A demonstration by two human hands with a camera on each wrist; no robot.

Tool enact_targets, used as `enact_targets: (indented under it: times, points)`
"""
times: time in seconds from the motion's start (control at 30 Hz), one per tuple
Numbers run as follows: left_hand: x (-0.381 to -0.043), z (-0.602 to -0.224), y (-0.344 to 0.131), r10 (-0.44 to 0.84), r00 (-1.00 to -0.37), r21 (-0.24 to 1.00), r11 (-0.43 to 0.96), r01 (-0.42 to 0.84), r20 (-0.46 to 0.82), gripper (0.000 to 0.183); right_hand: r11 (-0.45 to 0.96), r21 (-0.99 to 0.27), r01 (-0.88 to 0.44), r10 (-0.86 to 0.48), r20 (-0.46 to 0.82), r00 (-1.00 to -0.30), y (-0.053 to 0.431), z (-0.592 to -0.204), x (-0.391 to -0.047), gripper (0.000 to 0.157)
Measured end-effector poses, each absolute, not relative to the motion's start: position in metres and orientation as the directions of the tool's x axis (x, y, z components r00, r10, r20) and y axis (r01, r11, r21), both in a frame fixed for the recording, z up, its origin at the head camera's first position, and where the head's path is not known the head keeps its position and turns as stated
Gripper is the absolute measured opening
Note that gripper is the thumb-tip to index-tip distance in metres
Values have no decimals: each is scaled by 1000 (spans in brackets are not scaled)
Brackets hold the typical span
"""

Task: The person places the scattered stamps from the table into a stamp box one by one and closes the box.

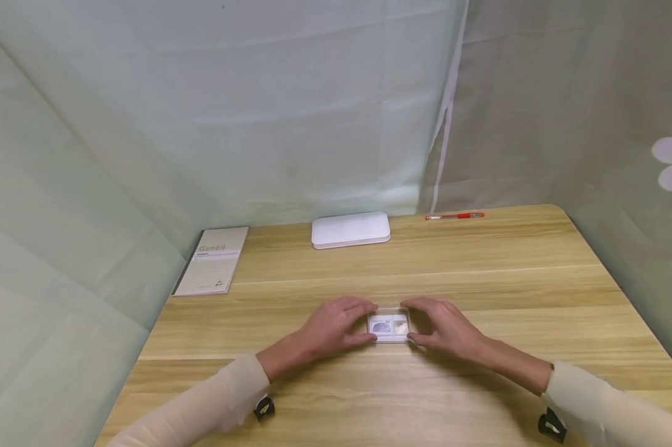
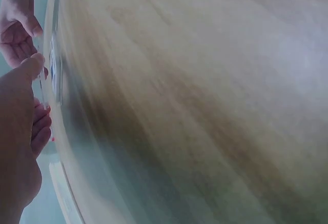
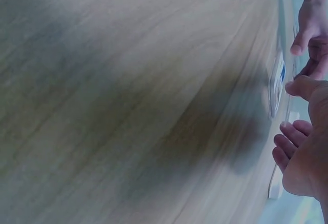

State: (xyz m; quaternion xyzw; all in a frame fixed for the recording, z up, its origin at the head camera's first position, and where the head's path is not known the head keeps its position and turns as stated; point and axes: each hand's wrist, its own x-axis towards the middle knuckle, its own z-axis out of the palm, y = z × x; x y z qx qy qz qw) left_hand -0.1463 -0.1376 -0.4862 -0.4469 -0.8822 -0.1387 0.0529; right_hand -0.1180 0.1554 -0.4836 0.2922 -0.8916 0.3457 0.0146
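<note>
A small shallow case (image 1: 391, 339) lies on the wooden table, with a bluish picture and a paler yellowish one showing inside. Just above it is a thin clear cover (image 2: 42, 86), apart from the case in both wrist views. My left hand (image 1: 336, 326) pinches the cover's left side between thumb and fingers. On the opposite side, my right hand (image 1: 450, 329) grips it the same way. The cover is so transparent that its outline is faint in the head view.
A notebook (image 1: 210, 264) marked "Gambit" lies at the table's left edge. Along the back are a white flat box (image 1: 350, 230) and a red pen (image 1: 455, 216). Pale curtains (image 1: 313, 112) hang close behind the table (image 1: 481, 292) and at its sides.
</note>
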Motion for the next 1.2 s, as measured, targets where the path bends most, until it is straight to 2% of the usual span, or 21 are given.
enact_targets:
  times: [0.27,0.57,0.97,1.2]
  points:
    - [-143,-489,-137,784,-574,184,544,819,235,58,601,-611,-515,-507,207,-837,154,-486,-113,63]
    - [-143,-493,-138,794,-547,173,519,837,264,55,578,-599,-554,-523,249,-815,154,-490,-110,62]
    - [-142,-492,-137,797,-543,140,525,839,265,56,585,-589,-558,-516,261,-816,153,-493,-110,62]
    - [-143,-494,-139,798,-540,128,526,841,267,56,597,-607,-525,-509,220,-832,151,-494,-111,62]
